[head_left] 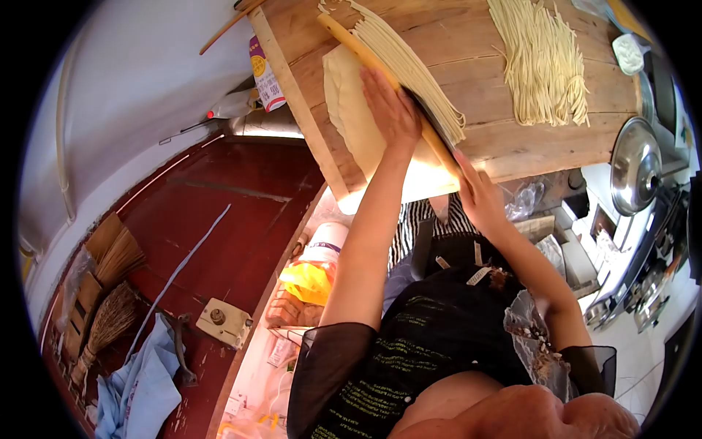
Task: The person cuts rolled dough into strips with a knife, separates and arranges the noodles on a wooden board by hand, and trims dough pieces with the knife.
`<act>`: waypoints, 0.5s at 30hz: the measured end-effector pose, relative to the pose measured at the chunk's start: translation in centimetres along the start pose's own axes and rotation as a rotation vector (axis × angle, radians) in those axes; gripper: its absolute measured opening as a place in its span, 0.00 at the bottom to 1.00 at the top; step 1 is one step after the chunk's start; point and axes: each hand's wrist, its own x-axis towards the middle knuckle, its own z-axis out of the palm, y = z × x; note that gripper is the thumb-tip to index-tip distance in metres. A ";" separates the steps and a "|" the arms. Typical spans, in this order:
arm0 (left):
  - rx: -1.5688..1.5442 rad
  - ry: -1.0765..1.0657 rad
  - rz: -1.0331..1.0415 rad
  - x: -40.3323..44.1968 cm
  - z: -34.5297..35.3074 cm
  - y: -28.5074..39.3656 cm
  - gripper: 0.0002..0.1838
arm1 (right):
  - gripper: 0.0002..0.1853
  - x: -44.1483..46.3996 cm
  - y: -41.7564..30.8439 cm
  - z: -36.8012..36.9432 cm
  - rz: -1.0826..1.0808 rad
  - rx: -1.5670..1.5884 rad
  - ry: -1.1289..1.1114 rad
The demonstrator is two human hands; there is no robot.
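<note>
A folded sheet of pale dough (pixel 342 99) lies on the wooden board (pixel 479 73), with a long wooden rolling pin (pixel 351 42) slanting across it. My left hand (pixel 395 110) rests flat on the pin and dough, fingers stretched out. Along the pin's right side runs the dark blade of a knife (pixel 430 119). My right hand (pixel 479 192) is at the near end of blade and pin, closed around the knife's handle, which is mostly hidden. Just right of the blade lie cut noodle strips (pixel 409 62) side by side.
A pile of loose noodles (pixel 540 66) lies farther right on the board. Beyond its right edge are a white scoop (pixel 629 55) and a metal lid (pixel 636 164). A flour bag (pixel 266 77) stands off the left edge. A broom (pixel 110 318) and blue cloth (pixel 142 373) are lower left.
</note>
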 end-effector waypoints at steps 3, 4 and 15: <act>0.017 -0.017 0.026 0.7 -0.8 -0.1 0.34 | 0.31 4.6 -1.8 0.9 -0.004 -0.001 0.018; 0.017 -0.016 0.038 1.3 -1.1 -0.3 0.34 | 0.32 5.0 -1.8 0.9 -0.029 0.004 0.035; 0.008 0.030 0.005 6.3 -0.7 -2.6 0.35 | 0.27 17.9 -6.1 4.1 -0.074 -0.011 0.087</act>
